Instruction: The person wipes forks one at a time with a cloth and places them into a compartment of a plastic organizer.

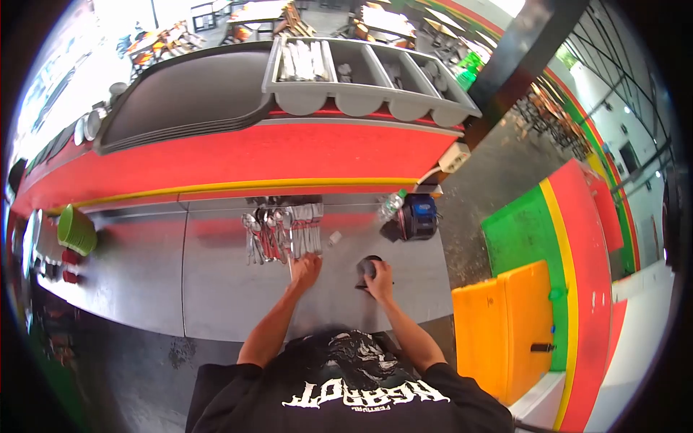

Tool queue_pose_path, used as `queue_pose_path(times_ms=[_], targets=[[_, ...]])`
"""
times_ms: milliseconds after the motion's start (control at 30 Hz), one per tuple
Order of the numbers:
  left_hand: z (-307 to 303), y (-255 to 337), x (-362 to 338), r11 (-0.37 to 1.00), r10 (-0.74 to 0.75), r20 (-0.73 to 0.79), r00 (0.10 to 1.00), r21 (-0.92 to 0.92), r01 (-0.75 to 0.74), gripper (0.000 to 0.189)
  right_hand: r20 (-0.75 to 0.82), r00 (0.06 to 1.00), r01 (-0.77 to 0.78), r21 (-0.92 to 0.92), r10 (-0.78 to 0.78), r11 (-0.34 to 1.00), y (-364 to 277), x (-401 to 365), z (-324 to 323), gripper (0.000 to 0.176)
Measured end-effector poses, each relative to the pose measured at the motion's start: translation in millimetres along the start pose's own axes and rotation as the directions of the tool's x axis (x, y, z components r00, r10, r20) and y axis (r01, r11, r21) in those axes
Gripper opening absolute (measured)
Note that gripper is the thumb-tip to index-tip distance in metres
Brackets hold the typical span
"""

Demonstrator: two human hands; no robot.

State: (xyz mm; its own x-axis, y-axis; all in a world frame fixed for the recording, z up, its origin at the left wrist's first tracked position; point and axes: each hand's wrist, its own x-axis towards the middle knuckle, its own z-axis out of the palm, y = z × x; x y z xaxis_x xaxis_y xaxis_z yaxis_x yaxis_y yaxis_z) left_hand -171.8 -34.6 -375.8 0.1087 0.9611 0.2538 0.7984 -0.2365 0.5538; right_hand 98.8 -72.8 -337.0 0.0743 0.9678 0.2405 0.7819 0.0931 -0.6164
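On the steel counter, my left hand is closed at the lower end of a row of silver cutlery. A thin pale strip shows beside its fingers, but what they grip is too small to make out. Spoons and other pieces lie side by side there, handles towards me at the left. My right hand is wrapped round a dark grey, bunched cloth-like thing, resting on the counter right of the cutlery. Between the two hands and farther back lies a small white piece.
A clear bottle leans beside a dark blue bag at the back right. A green bucket stands at the left. Above, a red ledge carries black trays and a grey cutlery box. An orange cabinet is at right.
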Motion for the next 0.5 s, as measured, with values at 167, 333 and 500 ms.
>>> queue_pose_path(times_ms=[167,333,500], targets=[[-20,73,-59,0.8,-0.272,0.092,0.958,-0.532,0.278,0.033,-0.194,0.977,0.127,0.186,-0.09,0.974,-32,60,-64,0.042],[3,145,-114,0.576,-0.503,0.243,0.829,-0.621,0.532,0.041,-0.386,0.881,0.346,0.132,-0.274,0.929,-38,49,-109,0.041],[30,178,-118,0.601,-0.428,0.316,0.847,-0.601,0.527,0.042,0.022,0.931,0.362,0.042,-0.363,0.931,31,-41,-96,0.05]])
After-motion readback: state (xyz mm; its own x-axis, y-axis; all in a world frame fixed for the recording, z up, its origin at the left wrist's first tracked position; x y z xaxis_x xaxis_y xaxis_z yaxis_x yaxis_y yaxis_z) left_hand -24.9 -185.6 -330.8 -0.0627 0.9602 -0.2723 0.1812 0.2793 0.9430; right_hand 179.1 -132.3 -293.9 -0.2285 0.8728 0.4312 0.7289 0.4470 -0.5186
